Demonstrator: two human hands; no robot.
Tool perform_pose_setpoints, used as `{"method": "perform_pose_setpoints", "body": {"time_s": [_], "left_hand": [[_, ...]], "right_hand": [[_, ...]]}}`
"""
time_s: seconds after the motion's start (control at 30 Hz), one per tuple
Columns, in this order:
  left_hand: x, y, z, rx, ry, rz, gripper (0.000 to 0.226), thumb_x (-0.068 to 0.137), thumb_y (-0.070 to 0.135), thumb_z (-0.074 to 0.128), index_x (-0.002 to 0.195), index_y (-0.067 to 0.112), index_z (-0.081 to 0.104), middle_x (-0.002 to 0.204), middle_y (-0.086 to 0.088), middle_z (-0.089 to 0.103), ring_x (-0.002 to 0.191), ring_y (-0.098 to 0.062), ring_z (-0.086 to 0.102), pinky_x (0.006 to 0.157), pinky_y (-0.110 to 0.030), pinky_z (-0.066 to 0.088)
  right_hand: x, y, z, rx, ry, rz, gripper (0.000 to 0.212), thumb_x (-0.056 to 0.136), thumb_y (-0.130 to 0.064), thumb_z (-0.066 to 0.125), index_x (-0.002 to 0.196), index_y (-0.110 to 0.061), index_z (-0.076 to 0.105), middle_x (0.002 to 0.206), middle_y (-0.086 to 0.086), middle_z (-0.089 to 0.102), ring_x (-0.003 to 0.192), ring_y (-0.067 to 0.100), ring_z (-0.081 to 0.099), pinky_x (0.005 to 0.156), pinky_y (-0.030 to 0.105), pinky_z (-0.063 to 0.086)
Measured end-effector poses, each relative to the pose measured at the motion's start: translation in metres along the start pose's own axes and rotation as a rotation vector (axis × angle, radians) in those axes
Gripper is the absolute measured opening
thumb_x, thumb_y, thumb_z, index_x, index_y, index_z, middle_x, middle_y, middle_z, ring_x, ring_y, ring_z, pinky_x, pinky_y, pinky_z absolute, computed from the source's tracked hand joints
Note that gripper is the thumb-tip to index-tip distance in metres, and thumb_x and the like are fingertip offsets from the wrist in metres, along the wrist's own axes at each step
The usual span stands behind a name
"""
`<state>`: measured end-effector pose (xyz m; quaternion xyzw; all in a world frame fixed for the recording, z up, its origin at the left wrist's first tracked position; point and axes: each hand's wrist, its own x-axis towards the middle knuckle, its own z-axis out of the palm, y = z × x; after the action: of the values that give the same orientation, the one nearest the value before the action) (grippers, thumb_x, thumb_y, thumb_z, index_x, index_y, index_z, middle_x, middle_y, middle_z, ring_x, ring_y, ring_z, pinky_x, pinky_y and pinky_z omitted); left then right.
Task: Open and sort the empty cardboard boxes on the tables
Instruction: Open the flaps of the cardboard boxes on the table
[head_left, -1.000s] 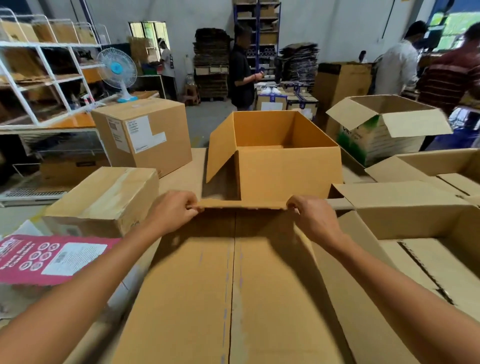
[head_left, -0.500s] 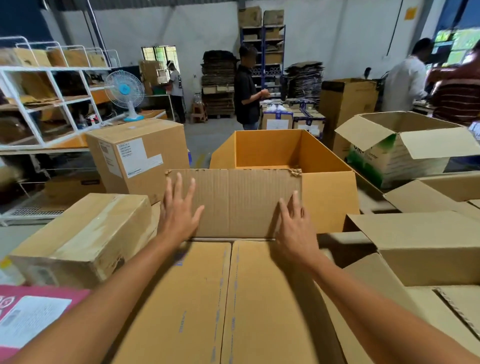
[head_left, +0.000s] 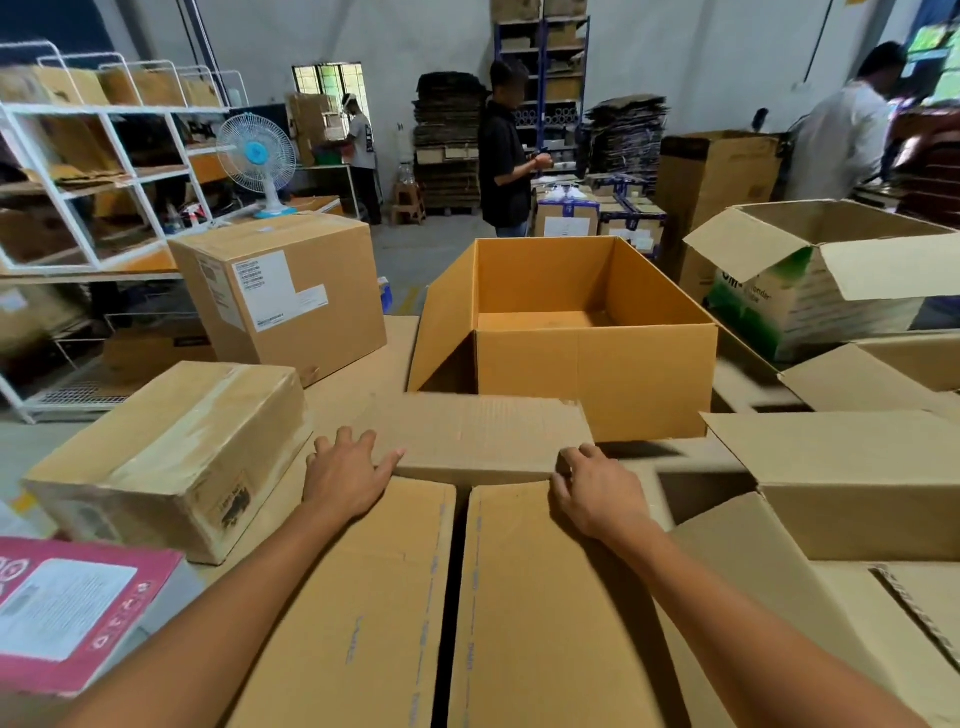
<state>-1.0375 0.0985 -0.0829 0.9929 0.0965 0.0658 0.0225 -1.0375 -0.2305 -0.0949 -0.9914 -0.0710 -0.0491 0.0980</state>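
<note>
Warehouse shelving (head_left: 104, 171) and workers (head_left: 506, 156) fill the background. At far left, the pink box (head_left: 67, 613) carries a white label too blurred for us to read. The taped box (head_left: 171, 457) and the sealed box (head_left: 280, 291), its shipping labels too small to read, look unopened. Our left hand (head_left: 348, 473) lies flat, fingers spread, on the end flap (head_left: 483, 441) of the box in front (head_left: 363, 623), whose long flaps show only a gap. Our right hand (head_left: 597, 493) curls at the flap's other corner; we cannot tell if it grips. Beyond stands the orange box (head_left: 592, 374), open. The green-printed box (head_left: 810, 306), lettering unclear, and the plain boxes (head_left: 857, 483) seem done.
</note>
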Motion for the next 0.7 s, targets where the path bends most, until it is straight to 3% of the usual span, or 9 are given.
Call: {"method": "perform_pose_setpoints", "body": {"time_s": [0.13, 0.3, 0.53, 0.7], "left_hand": [[-0.013, 0.002, -0.006, 0.059, -0.061, -0.009, 0.076, 0.095, 0.071, 0.018, 0.125, 0.019, 0.066, 0.129, -0.01, 0.062, 0.122, -0.037, 0.046, 0.096, -0.046, 0.039], [-0.027, 0.006, -0.017, 0.041, -0.148, -0.002, 0.074, 0.095, 0.071, 0.02, 0.146, 0.022, 0.043, 0.146, -0.01, 0.046, 0.134, -0.036, 0.036, 0.102, -0.053, 0.034], [-0.075, -0.012, -0.03, -0.187, -0.194, -0.093, 0.074, 0.098, 0.06, 0.038, 0.155, 0.016, 0.021, 0.16, -0.018, 0.016, 0.14, -0.044, 0.029, 0.107, -0.051, 0.036], [-0.149, -0.042, -0.038, -0.393, -0.247, -0.13, 0.08, 0.099, 0.054, 0.045, 0.158, 0.013, 0.01, 0.159, -0.017, 0.024, 0.14, -0.038, 0.037, 0.106, -0.044, 0.038]], "right_hand": [[-0.009, -0.001, -0.001, -0.03, -0.062, 0.037, 0.039, 0.099, -0.05, 0.033, 0.105, -0.023, 0.061, 0.104, 0.004, 0.067, 0.096, 0.027, 0.059, 0.084, 0.045, 0.051], [-0.02, -0.007, -0.013, 0.013, -0.002, 0.053, 0.037, 0.099, -0.047, 0.037, 0.108, -0.019, 0.06, 0.107, 0.007, 0.066, 0.099, 0.029, 0.057, 0.084, 0.045, 0.052], [-0.077, -0.029, -0.022, 0.016, -0.02, 0.064, 0.044, 0.099, -0.046, 0.04, 0.124, -0.013, 0.057, 0.131, 0.015, 0.054, 0.128, 0.038, 0.043, 0.096, 0.05, 0.05], [-0.147, -0.048, -0.021, -0.02, -0.09, 0.097, 0.045, 0.098, -0.051, 0.041, 0.129, -0.02, 0.052, 0.138, 0.013, 0.043, 0.139, 0.041, 0.028, 0.107, 0.061, 0.038]]}}
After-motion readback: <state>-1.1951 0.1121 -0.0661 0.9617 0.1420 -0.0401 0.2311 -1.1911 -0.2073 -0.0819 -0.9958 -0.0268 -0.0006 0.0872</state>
